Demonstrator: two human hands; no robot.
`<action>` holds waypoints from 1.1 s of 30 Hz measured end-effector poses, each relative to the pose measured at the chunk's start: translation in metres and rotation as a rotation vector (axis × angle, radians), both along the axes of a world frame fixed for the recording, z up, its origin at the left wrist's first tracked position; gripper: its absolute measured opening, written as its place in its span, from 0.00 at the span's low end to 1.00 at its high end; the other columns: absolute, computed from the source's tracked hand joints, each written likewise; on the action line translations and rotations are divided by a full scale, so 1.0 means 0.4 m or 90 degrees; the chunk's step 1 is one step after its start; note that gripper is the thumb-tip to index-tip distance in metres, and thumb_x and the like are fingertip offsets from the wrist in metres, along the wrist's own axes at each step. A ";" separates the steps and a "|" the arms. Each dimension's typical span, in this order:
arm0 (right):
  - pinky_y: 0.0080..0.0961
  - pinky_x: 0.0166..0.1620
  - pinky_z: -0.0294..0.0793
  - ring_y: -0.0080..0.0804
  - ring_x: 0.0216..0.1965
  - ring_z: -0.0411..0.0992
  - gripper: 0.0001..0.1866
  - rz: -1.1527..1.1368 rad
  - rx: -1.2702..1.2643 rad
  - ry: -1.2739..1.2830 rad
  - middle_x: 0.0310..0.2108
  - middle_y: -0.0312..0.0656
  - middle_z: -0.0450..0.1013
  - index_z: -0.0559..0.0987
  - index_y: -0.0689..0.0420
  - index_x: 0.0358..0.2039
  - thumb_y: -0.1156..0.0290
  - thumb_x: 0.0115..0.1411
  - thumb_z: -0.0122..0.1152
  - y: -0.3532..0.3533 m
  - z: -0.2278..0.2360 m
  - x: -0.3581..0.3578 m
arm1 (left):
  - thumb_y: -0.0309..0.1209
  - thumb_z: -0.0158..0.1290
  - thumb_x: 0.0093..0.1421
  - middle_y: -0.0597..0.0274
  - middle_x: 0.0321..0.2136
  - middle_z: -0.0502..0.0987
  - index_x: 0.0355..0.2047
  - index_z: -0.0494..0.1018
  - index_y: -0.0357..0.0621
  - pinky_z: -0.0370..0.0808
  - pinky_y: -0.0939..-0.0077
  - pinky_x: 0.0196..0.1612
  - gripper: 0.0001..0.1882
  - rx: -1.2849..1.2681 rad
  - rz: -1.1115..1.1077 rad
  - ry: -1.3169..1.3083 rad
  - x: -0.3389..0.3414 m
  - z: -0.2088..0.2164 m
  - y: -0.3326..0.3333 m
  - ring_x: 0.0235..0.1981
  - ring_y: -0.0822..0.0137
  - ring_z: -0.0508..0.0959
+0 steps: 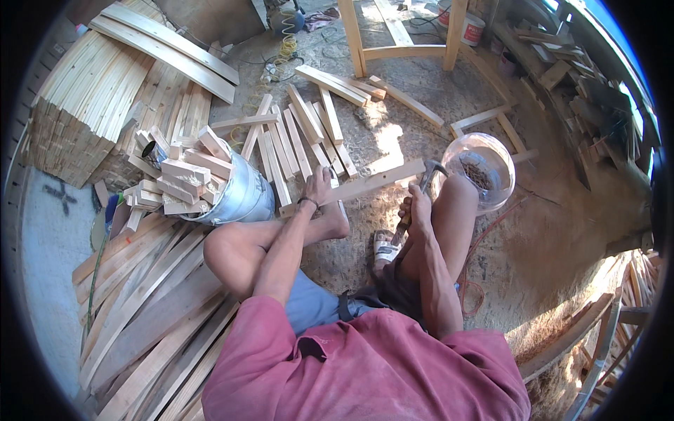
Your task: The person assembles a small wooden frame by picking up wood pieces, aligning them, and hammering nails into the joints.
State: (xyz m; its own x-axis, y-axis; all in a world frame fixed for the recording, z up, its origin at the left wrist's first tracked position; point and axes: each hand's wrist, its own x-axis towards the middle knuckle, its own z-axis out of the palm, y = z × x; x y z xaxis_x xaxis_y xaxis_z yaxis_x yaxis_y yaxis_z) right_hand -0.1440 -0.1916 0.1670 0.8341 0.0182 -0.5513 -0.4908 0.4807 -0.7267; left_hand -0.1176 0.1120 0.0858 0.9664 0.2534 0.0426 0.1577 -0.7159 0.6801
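Observation:
A long pale wooden batten (375, 182) lies slantwise in front of me, over my left foot. My left hand (318, 186) grips it toward its left part. My right hand (419, 206) is closed round the handle of a claw hammer (434, 168). The hammer's metal head is beside the right end of the batten; I cannot tell whether the two touch. Just past my right knee stands a clear plastic tub (504, 184) with many small nails in the bottom.
At my left a metal bucket (247, 193) overflows with short wood blocks. Cut battens (298, 140) lie scattered ahead. Long boards (158, 330) and a tall plank stack (88, 98) fill the left side. A wooden frame (404, 51) stands ahead, and a red cord (484, 235) runs on the floor.

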 end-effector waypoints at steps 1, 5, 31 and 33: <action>0.24 0.19 0.64 0.20 0.16 0.58 0.13 -0.010 -0.012 -0.001 0.17 0.29 0.58 0.65 0.53 0.36 0.61 0.64 0.58 0.001 -0.001 -0.002 | 0.41 0.41 0.70 0.34 0.37 0.79 0.43 0.71 0.41 0.73 0.39 0.45 0.16 0.009 -0.001 0.025 0.000 0.020 -0.009 0.41 0.33 0.78; 0.22 0.19 0.61 0.19 0.16 0.57 0.14 -0.001 -0.042 0.000 0.18 0.27 0.56 0.64 0.49 0.30 0.60 0.62 0.59 0.009 0.002 -0.007 | 0.42 0.41 0.70 0.33 0.34 0.78 0.44 0.67 0.43 0.72 0.36 0.41 0.16 0.011 0.063 0.030 -0.016 0.001 -0.047 0.39 0.31 0.77; 0.19 0.20 0.60 0.18 0.18 0.58 0.10 -0.057 -0.019 0.019 0.20 0.29 0.58 0.70 0.52 0.37 0.62 0.64 0.59 0.001 -0.052 0.012 | 0.36 0.54 0.67 0.53 0.29 0.82 0.39 0.77 0.39 0.76 0.62 0.38 0.12 -0.155 0.015 0.171 -0.300 0.177 0.207 0.33 0.58 0.83; 0.18 0.20 0.59 0.17 0.18 0.57 0.10 -0.070 0.020 0.014 0.21 0.28 0.58 0.69 0.52 0.36 0.62 0.64 0.60 -0.003 -0.035 0.014 | 0.36 0.54 0.67 0.53 0.30 0.83 0.39 0.77 0.40 0.76 0.61 0.38 0.11 -0.160 0.055 0.166 -0.345 0.174 0.195 0.32 0.56 0.83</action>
State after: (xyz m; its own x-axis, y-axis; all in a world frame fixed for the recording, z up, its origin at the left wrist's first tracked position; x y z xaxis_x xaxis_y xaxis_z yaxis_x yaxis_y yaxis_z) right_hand -0.1385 -0.1926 0.1529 0.8200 -0.0555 -0.5697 -0.4491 0.5547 -0.7005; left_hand -0.2556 0.1900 0.1554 0.9113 0.3052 -0.2763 0.4012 -0.5083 0.7620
